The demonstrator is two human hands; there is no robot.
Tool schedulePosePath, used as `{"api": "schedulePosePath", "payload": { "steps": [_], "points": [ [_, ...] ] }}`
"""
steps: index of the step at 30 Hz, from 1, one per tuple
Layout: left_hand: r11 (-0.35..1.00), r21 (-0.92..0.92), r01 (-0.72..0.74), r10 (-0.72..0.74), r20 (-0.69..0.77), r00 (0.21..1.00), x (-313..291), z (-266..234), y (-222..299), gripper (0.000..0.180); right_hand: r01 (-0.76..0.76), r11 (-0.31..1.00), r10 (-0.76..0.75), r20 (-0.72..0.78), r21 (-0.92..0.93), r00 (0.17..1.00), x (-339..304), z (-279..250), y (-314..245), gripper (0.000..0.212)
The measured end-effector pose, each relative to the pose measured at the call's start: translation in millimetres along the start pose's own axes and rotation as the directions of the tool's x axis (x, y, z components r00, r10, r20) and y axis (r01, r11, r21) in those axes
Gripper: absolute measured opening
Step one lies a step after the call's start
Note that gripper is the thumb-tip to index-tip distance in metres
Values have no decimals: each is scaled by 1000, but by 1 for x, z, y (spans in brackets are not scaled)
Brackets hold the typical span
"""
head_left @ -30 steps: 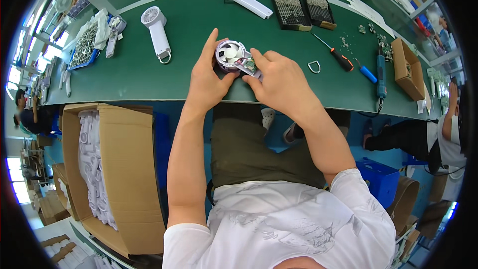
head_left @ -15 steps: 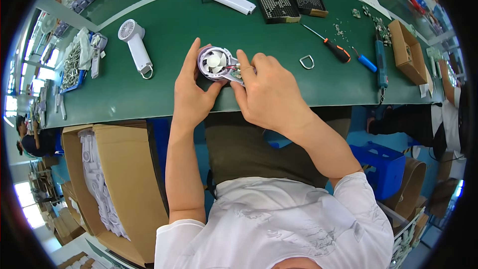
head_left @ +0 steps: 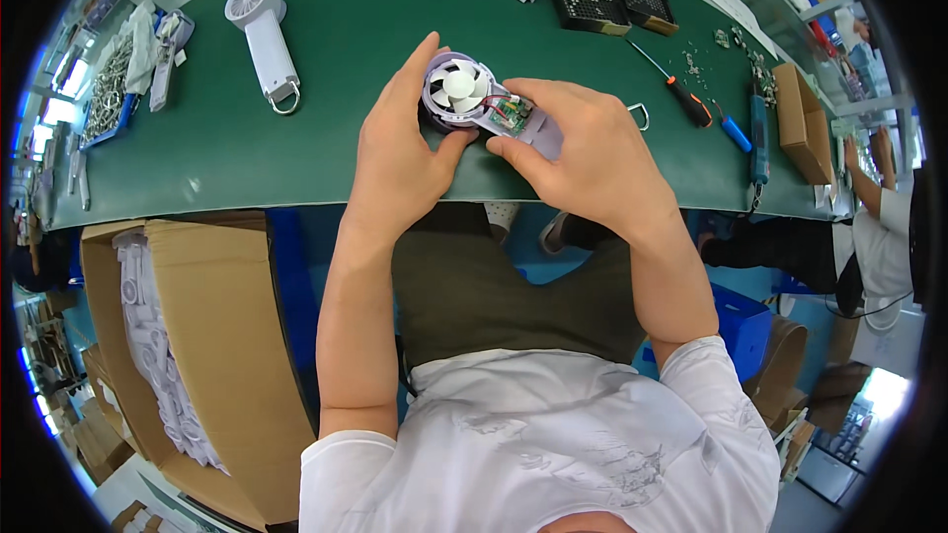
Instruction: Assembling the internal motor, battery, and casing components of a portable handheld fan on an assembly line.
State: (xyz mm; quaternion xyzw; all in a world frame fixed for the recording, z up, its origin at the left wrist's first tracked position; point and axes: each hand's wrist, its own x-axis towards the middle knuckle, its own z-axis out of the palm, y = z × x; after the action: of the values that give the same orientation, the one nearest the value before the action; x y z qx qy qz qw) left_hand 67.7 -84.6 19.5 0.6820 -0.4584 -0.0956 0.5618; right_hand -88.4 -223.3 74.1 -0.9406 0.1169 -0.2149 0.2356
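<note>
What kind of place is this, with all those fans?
Probably a factory or workshop for putting small fans together. There's an opened fan showing its circuit board, black trays of tiny parts, and a cardboard box of pale plastic pieces.

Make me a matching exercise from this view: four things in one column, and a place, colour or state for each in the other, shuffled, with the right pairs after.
Things
1. Circuit board
2. Long-shafted screwdriver
3. Left hand
4. Large cardboard box

Places, colours, states
A. Has a black and orange handle
B. Below the table's near edge, with pale plastic parts inside
C. Green, exposed in the open fan
D. Cupped around the open fan's round head

Pairs: 1-C, 2-A, 3-D, 4-B
</note>
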Motion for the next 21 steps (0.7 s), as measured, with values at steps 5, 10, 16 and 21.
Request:
{"api": "schedulePosePath", "payload": {
  "steps": [5, 10, 16, 21],
  "points": [
    [999, 25, -36, 36, 27, 999, 1, -4, 4, 84, -39, 999, 38, -36, -28, 999, -5, 4, -2, 50],
    [999, 41, -8, 7, 41, 999, 1, -4, 3, 83, -77, 993, 77, -7, -85, 997, -6, 3, -12, 52],
    [998, 48, -28, 27, 38, 999, 1, -4, 4, 83, -78, 988, 81, 21, -134, 997, -5, 1, -14, 53],
    [1000, -3, -30, 30, 45, 999, 1, -5, 3, 83, -69, 989, 71, 11, -130, 997, -11, 5, -7, 52]
  ]
}}
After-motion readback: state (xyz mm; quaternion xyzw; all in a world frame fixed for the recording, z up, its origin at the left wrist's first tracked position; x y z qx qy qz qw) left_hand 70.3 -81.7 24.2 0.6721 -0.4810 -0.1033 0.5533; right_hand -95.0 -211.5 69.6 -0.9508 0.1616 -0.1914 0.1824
